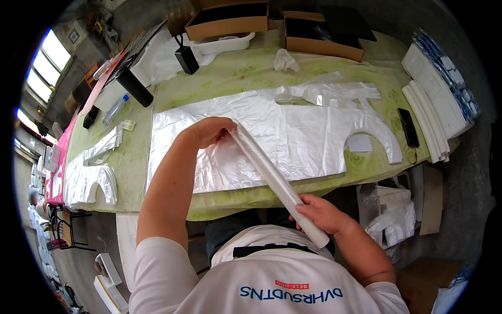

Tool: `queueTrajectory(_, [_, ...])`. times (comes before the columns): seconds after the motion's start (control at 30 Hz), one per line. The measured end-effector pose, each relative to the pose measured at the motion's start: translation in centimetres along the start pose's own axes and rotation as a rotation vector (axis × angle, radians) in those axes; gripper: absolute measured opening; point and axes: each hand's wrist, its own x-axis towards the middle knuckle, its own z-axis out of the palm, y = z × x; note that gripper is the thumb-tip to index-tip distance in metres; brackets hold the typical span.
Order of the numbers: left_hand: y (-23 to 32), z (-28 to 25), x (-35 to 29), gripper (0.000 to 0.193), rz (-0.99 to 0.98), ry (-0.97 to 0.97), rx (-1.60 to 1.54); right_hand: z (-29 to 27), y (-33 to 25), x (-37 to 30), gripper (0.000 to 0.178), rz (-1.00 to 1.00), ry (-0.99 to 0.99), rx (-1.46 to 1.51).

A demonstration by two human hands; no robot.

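Observation:
A long roll of translucent white plastic film point(272, 180) lies slantwise in front of me, its lower end close to my shirt. Around its far upper end my left hand point(213, 132) is closed. Lower down, my right hand point(321, 213) grips the roll with the thumb on top. Beneath and beyond the roll, flat plastic aprons point(308, 131) are spread across the table point(238, 78), with a curved cutout at the right. Some plastic along their far edge is crumpled. Whether the roll is joined to the sheets under my left hand, I cannot tell.
At the left lie more folded plastic aprons point(93, 180), a clear bottle point(115, 111) and a black cylinder point(134, 87). Cardboard boxes point(324, 46) stand at the back. A phone point(408, 128) and white rolls point(424, 123) are at the right. Below is a bin of plastic point(389, 214).

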Motion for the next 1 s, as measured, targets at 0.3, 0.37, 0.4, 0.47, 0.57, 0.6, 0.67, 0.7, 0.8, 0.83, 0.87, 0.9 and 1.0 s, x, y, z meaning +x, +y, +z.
queueTrajectory(0.3, [0.7, 1.8, -0.3, 0.017, 0.051, 0.199, 0.265, 1.1, -0.3, 0.5, 0.045, -0.004, 0.08, -0.104])
queueTrajectory(0.37, [1.3, 2.6, -0.9, 0.022, 0.051, 0.266, 0.283, 0.9, 0.4, -0.1, 0.055, -0.03, 0.1, -0.252])
queueTrajectory(0.4, [0.9, 2.5, -0.8, 0.024, 0.047, 0.277, 0.323, 0.7, 0.9, -0.6, 0.06, -0.039, 0.107, -0.328])
queueTrajectory(0.47, [0.3, 2.0, -0.4, 0.03, 0.038, 0.298, 0.407, 0.2, 1.1, -2.4, 0.069, 0.013, 0.137, -0.513])
queueTrajectory(0.57, [0.6, 2.8, 0.0, 0.033, 0.037, 0.303, 0.478, -2.2, 3.9, -6.4, 0.076, 0.071, 0.161, -0.665])
queueTrajectory(0.6, [0.3, 2.7, 0.0, 0.033, 0.065, 0.305, 0.536, -2.8, 4.7, -8.0, 0.074, 0.126, 0.152, -0.67])
queueTrajectory(0.67, [-0.3, 2.1, 0.0, 0.034, 0.12, 0.31, 0.65, -4.3, 6.5, -11.5, 0.071, 0.228, 0.145, -0.705])
queueTrajectory(0.7, [-0.2, 2.0, 0.3, 0.035, 0.133, 0.322, 0.724, -4.9, 7.6, -13.3, 0.069, 0.275, 0.157, -0.73])
queueTrajectory(0.8, [1.0, 1.9, 1.1, 0.036, 0.18, 0.365, 0.928, -5.7, 9.2, -18.3, 0.063, 0.482, 0.241, -0.684])
queueTrajectory(0.83, [1.3, 1.7, 1.6, 0.036, 0.195, 0.384, 0.978, -6.2, 9.9, -19.3, 0.062, 0.492, 0.246, -0.674])
queueTrajectory(0.87, [1.5, 1.4, 2.0, 0.036, 0.209, 0.403, 1.027, -6.8, 10.6, -20.2, 0.061, 0.503, 0.251, -0.665])
queueTrajectory(0.9, [1.5, 1.1, 2.8, 0.036, 0.287, 0.441, 1.048, -7.2, 11.2, -21.0, 0.059, 0.513, 0.257, -0.654])
queueTrajectory(1.0, [1.3, 1.0, 4.6, 0.043, 0.452, 0.547, 0.99, -7.2, 11.8, -21.8, 0.058, 0.403, 0.28, -0.594])
